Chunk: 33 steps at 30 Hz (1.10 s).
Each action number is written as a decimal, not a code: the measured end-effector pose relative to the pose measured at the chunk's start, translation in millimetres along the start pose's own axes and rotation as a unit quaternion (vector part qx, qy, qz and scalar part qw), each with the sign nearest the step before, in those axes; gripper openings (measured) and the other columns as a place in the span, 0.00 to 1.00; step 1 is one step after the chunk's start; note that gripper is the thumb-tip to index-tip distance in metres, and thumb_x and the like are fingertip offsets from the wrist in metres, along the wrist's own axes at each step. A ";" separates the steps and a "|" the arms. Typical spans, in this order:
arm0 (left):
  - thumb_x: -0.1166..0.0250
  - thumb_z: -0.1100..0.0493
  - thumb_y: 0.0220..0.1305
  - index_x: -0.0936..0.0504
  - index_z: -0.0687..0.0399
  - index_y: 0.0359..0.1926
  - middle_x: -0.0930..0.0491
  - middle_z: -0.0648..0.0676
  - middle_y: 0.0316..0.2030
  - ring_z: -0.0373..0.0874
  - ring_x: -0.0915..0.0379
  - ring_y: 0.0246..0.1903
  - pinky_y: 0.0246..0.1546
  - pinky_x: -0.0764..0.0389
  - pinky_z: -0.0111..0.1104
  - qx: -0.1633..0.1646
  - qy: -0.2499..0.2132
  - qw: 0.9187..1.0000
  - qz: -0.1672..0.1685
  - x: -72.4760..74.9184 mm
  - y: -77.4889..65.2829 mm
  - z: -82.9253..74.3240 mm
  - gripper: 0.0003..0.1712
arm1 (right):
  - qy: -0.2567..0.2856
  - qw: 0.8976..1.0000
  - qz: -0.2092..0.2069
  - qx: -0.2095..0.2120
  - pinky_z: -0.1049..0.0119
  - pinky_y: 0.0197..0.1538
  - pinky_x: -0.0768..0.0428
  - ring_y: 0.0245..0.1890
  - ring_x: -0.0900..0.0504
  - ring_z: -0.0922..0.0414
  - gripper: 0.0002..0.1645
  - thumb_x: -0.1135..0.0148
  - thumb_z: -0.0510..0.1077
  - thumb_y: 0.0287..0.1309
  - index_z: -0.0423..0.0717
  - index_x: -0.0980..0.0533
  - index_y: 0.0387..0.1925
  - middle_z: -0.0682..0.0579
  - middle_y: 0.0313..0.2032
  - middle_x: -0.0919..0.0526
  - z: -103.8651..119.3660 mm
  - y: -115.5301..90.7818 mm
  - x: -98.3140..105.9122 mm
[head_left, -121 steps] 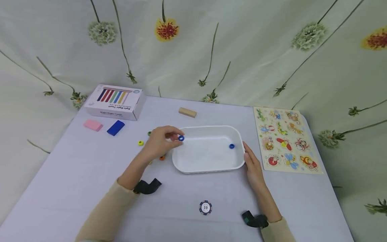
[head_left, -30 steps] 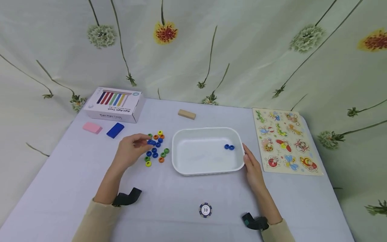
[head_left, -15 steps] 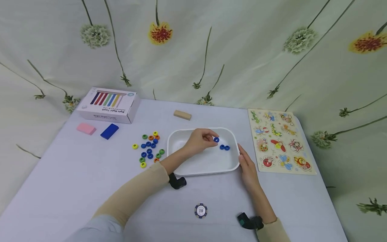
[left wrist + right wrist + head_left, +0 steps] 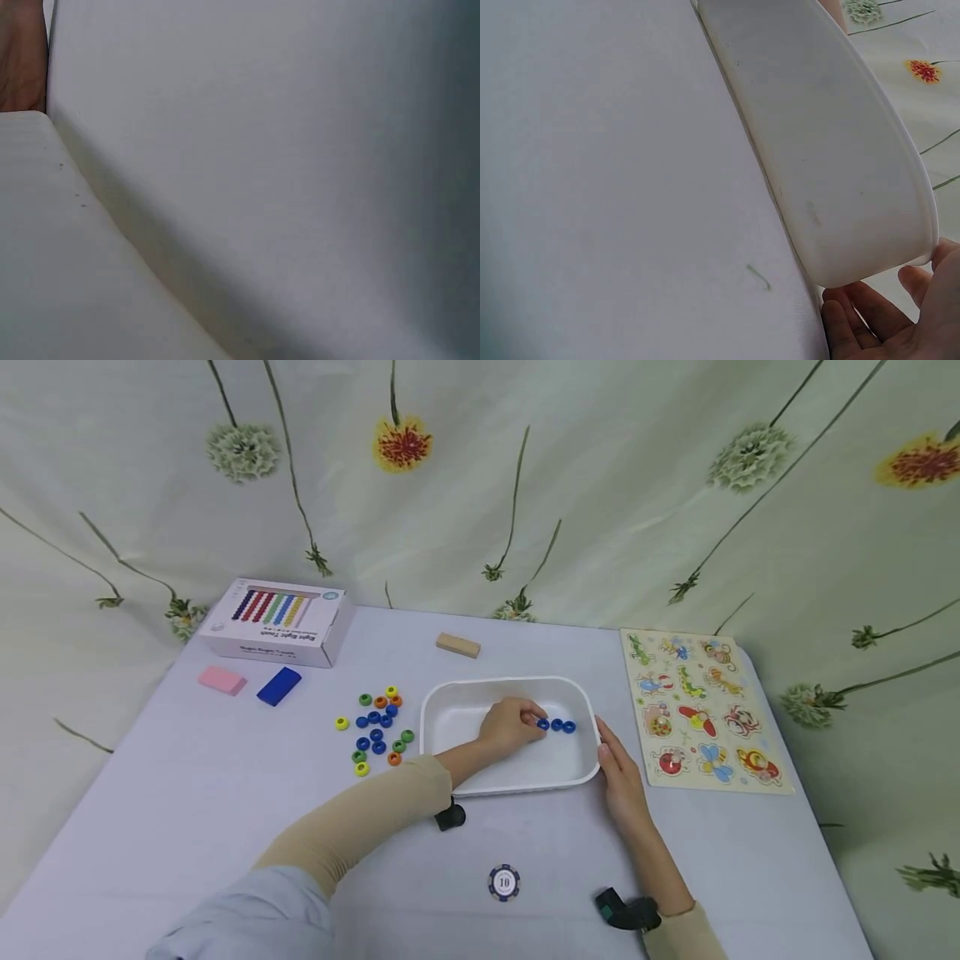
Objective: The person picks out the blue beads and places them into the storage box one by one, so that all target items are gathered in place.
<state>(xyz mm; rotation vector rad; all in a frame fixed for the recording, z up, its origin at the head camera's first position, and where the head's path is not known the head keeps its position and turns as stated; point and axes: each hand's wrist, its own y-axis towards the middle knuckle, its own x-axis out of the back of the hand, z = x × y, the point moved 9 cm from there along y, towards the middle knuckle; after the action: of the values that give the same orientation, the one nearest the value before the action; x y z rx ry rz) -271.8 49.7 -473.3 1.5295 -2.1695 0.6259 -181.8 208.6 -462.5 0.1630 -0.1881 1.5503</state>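
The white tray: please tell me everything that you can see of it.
The white tray is a rounded rectangle, apparently plastic, with low walls and a thin rim; specks mark its outer wall. It sits open side up on the white cloth. Inside, three blue beads form a row toward its right end. The left hand pinches the leftmost bead; the right hand touches the right end. A sleeve hides its near-left corner.
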 end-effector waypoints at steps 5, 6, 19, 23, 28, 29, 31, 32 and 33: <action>0.31 0.57 0.45 0.18 0.46 0.39 0.23 0.42 0.22 0.35 0.31 0.22 0.23 0.34 0.26 -0.005 0.027 0.999 0.032 -5.8 -0.7 -2.8 0.16 | -0.019 1.000 -0.005 -0.002 0.62 0.63 0.42 0.64 0.45 0.63 0.24 0.63 0.58 0.64 0.69 0.42 0.62 0.64 0.63 0.41 -14.1 4.0 2.7; 0.31 0.58 0.46 0.18 0.46 0.41 0.23 0.42 0.22 0.35 0.31 0.23 0.24 0.34 0.26 -0.008 0.026 0.999 0.039 -6.5 -0.9 -3.6 0.17 | -0.019 1.000 -0.007 -0.002 0.62 0.63 0.42 0.64 0.45 0.64 0.24 0.63 0.59 0.64 0.70 0.42 0.61 0.65 0.63 0.41 -15.3 4.6 3.0; 0.33 0.57 0.48 0.26 0.51 0.52 0.21 0.55 0.37 0.39 0.27 0.30 0.28 0.25 0.29 -0.079 -0.014 0.996 0.027 60.1 -59.4 -30.5 0.27 | -0.019 1.000 -0.003 -0.005 0.61 0.64 0.44 0.65 0.47 0.63 0.24 0.63 0.58 0.64 0.69 0.43 0.62 0.65 0.64 0.42 -13.9 2.2 1.7; 0.33 0.56 0.50 0.24 0.50 0.49 0.22 0.53 0.33 0.38 0.28 0.30 0.29 0.26 0.26 -0.101 -0.047 0.992 -0.066 115.9 -94.4 -20.5 0.23 | -0.014 1.000 -0.003 -0.004 0.61 0.64 0.44 0.65 0.47 0.64 0.24 0.63 0.56 0.65 0.68 0.42 0.62 0.64 0.64 0.42 -11.4 2.3 1.4; 0.34 0.62 0.51 0.23 0.59 0.47 0.24 0.57 0.31 0.39 0.31 0.31 0.30 0.28 0.23 -0.081 -0.110 0.972 -0.192 179.2 -135.7 13.7 0.20 | -0.007 1.000 -0.003 -0.009 0.64 0.64 0.45 0.65 0.47 0.64 0.24 0.63 0.52 0.66 0.64 0.42 0.63 0.62 0.64 0.42 -3.7 -0.3 0.0; 0.35 0.63 0.51 0.23 0.60 0.47 0.25 0.58 0.31 0.40 0.31 0.32 0.30 0.28 0.22 -0.075 -0.123 0.967 -0.211 186.9 -141.8 23.7 0.19 | -0.005 1.000 -0.004 -0.009 0.65 0.64 0.45 0.65 0.47 0.63 0.24 0.63 0.51 0.66 0.63 0.42 0.63 0.61 0.64 0.42 -0.8 -1.4 -0.3; 0.35 0.63 0.52 0.23 0.61 0.46 0.25 0.57 0.30 0.38 0.31 0.32 0.29 0.28 0.21 -0.063 -0.132 0.958 -0.246 197.4 -150.7 47.6 0.18 | -0.008 1.000 -0.005 -0.012 0.68 0.63 0.44 0.65 0.47 0.62 0.24 0.64 0.50 0.67 0.60 0.43 0.64 0.60 0.64 0.42 4.0 -3.6 -1.4; 0.35 0.62 0.52 0.23 0.61 0.46 0.25 0.55 0.29 0.37 0.31 0.32 0.29 0.29 0.21 -0.052 -0.130 0.956 -0.258 199.8 -153.3 61.5 0.18 | -0.009 1.000 -0.005 -0.014 0.69 0.63 0.44 0.65 0.47 0.62 0.25 0.64 0.50 0.67 0.59 0.43 0.64 0.60 0.65 0.42 5.2 -4.4 -1.9; 0.35 0.61 0.52 0.22 0.60 0.46 0.25 0.52 0.29 0.36 0.31 0.32 0.29 0.29 0.20 -0.037 -0.125 0.955 -0.266 200.7 -155.2 75.4 0.18 | -0.008 1.000 -0.006 -0.015 0.71 0.63 0.44 0.65 0.47 0.62 0.25 0.64 0.50 0.67 0.59 0.44 0.64 0.60 0.65 0.42 5.9 -4.8 -2.4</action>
<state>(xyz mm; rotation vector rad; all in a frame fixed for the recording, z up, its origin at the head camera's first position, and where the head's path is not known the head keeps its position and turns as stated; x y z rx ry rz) -193.2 -192.8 -401.7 2.1254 -1.7850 0.1751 -177.1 204.8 -457.1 0.1531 -0.2236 1.5342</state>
